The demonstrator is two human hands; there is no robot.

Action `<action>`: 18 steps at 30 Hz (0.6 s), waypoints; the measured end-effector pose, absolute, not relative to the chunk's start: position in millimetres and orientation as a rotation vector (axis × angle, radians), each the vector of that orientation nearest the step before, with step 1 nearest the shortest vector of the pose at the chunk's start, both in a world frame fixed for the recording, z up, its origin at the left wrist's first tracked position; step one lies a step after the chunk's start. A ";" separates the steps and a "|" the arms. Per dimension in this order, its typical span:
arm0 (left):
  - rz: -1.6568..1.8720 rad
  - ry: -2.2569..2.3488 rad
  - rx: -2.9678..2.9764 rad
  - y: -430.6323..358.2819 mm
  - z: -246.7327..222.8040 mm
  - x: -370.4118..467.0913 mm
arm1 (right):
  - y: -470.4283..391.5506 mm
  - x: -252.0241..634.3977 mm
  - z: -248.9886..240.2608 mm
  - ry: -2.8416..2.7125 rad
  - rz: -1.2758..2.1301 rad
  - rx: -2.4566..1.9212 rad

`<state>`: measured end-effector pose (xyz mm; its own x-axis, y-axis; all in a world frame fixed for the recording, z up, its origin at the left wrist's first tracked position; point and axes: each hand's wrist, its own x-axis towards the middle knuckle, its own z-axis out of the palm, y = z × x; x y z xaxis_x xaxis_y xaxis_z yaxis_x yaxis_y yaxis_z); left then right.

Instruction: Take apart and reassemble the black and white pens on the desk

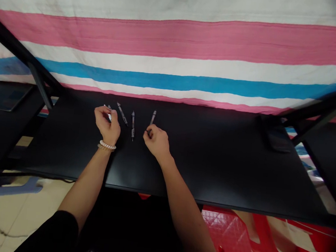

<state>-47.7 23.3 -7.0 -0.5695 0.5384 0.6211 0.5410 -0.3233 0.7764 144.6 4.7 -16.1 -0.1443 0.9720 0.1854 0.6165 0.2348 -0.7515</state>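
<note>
My right hand (157,141) pinches the lower end of a pen (153,117), whose upper part points away over the black table (212,158). My left hand (108,123) is curled, with a beaded bracelet and a second band at its wrist. Between its thumb and fingers sits another pen (109,107), mostly covered by the hand. Two more pens lie apart on the tabletop between my hands: a slanted grey one (122,114) nearer the left hand, and a nearly straight one (132,125) in the middle.
A striped cloth (176,39) hangs behind the table. Black frame bars rise at the left (38,82) and right. A dark flat object (276,139) lies at the right end. Below the front edge are a red plastic stool (229,235) and a grey-blue one (22,189).
</note>
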 end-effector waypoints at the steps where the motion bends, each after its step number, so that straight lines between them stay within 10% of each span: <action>1: -2.111 -1.774 -1.582 21.1 -7.4 -44.5 | 5.4 144.7 -17.4 -1.736 0.753 -1.414; 7: -2.155 -1.926 -2.058 14.5 -11.6 -28.4 | 4.9 142.4 -10.4 -1.224 1.316 -0.979; 18: -3.391 -2.018 -1.971 16.0 6.9 -25.5 | 5.3 144.8 -4.5 -1.210 1.521 -0.782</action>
<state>-25.5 16.0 6.9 -0.0383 0.9992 0.0086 -0.4687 -0.0256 0.8830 144.8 5.3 -4.5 -0.2911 0.9522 0.0932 -0.3050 -0.0001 -0.9523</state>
